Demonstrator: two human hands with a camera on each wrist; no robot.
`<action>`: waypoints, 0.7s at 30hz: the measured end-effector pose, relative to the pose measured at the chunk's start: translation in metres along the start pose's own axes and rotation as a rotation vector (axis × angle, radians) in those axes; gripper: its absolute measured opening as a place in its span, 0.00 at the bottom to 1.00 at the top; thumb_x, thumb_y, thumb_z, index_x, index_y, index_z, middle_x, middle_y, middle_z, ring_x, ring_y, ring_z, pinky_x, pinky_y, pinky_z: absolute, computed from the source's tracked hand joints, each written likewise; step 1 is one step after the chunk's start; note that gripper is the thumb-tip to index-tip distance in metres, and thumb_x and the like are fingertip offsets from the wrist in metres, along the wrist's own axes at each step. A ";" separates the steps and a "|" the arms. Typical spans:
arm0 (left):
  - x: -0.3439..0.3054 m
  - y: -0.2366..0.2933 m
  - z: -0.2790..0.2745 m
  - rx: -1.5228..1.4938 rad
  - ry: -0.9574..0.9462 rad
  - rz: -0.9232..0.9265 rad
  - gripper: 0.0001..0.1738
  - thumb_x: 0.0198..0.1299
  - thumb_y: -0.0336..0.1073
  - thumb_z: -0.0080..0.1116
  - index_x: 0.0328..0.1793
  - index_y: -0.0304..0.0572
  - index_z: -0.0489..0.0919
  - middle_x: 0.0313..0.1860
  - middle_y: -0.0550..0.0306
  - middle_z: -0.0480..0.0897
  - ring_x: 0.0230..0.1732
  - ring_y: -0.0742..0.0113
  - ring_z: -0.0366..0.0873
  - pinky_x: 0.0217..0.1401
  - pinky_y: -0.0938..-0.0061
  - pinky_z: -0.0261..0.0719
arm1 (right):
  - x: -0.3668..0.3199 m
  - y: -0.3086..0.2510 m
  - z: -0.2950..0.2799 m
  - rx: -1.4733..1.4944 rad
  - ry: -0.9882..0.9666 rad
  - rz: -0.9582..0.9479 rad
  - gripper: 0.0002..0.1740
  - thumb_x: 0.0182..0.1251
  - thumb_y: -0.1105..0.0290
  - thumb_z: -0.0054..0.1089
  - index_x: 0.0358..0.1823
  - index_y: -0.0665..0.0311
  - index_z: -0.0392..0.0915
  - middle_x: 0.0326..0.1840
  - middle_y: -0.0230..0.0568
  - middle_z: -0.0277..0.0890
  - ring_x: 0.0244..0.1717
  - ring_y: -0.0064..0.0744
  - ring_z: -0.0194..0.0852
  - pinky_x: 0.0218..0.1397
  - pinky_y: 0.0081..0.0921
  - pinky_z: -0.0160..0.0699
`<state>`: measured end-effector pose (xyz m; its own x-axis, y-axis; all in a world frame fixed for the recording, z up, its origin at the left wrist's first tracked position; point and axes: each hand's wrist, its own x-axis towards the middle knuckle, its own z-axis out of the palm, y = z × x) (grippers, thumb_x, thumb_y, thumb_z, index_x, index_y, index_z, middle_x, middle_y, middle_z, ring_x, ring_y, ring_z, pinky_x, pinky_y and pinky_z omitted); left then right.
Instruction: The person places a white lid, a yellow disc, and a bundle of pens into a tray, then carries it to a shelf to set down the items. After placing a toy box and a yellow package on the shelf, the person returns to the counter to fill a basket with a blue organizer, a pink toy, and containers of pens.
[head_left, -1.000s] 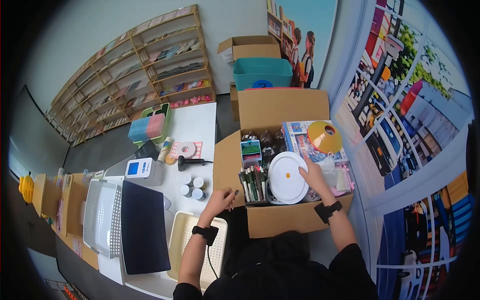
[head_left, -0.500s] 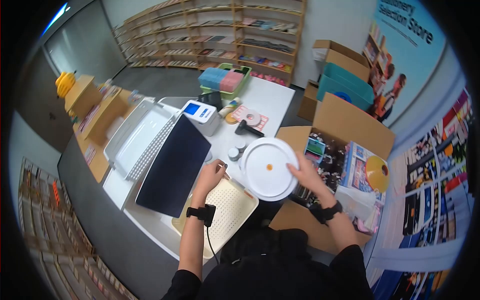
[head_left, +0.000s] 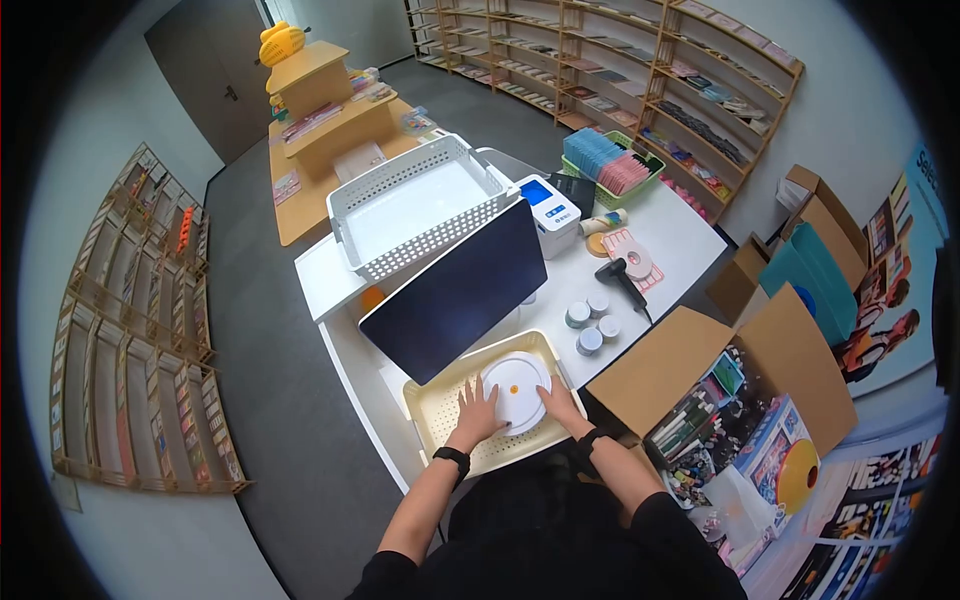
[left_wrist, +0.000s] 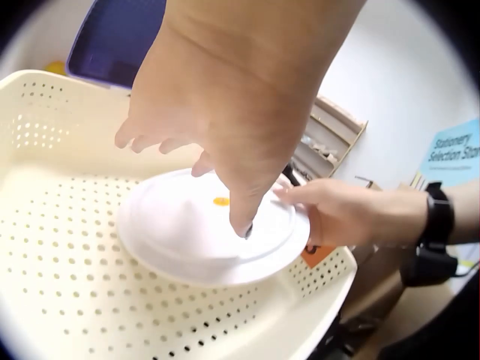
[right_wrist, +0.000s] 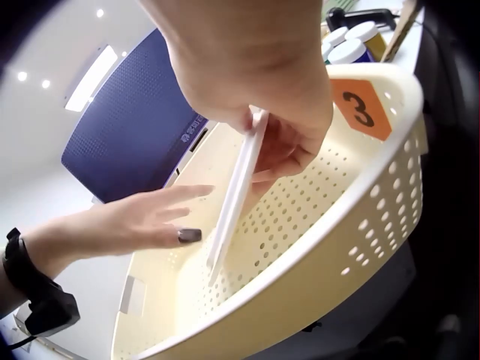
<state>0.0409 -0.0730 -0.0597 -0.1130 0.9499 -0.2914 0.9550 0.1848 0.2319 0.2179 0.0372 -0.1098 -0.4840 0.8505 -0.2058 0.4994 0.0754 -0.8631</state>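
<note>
A round white plate (head_left: 513, 372) with a small orange sticker sits over the cream perforated basket (head_left: 432, 428) in the head view. My right hand (head_left: 560, 402) pinches the plate's edge between thumb and fingers. In the right wrist view the plate (right_wrist: 238, 196) appears tilted and nearly edge-on, inside the basket walls. My left hand (head_left: 477, 412) is at the plate's left side with fingers extended and spread. From the left wrist view, the left thumb overlaps the plate's face (left_wrist: 176, 232), while the fingers point past its far rim.
A dark monitor (head_left: 460, 295) and a white perforated basket (head_left: 420, 205) stand beyond the cream basket. Several small jars (head_left: 590, 340), a black scanner (head_left: 622, 282) and a white label printer (head_left: 550, 215) are on the counter. At right is an open cardboard box (head_left: 655, 365) of stationery.
My right hand has lifted the white plate out of the cardboard box and carried it left over the cream basket. My left hand has come alongside the plate. The head view has turned left.
</note>
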 end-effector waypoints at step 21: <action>0.063 0.003 0.008 -0.053 -0.032 0.065 0.28 0.55 0.50 0.56 0.55 0.36 0.76 0.69 0.38 0.64 0.65 0.41 0.65 0.65 0.46 0.64 | -0.165 -0.097 -0.217 -0.095 0.386 -0.228 0.14 0.64 0.72 0.54 0.49 0.70 0.73 0.38 0.47 0.79 0.36 0.37 0.80 0.43 0.30 0.77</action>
<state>0.0390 -0.0149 -0.0844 -0.0415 0.9521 -0.3030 0.9441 0.1366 0.3001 0.4055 0.0024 0.1082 -0.2951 0.9370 0.1871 0.4831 0.3153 -0.8168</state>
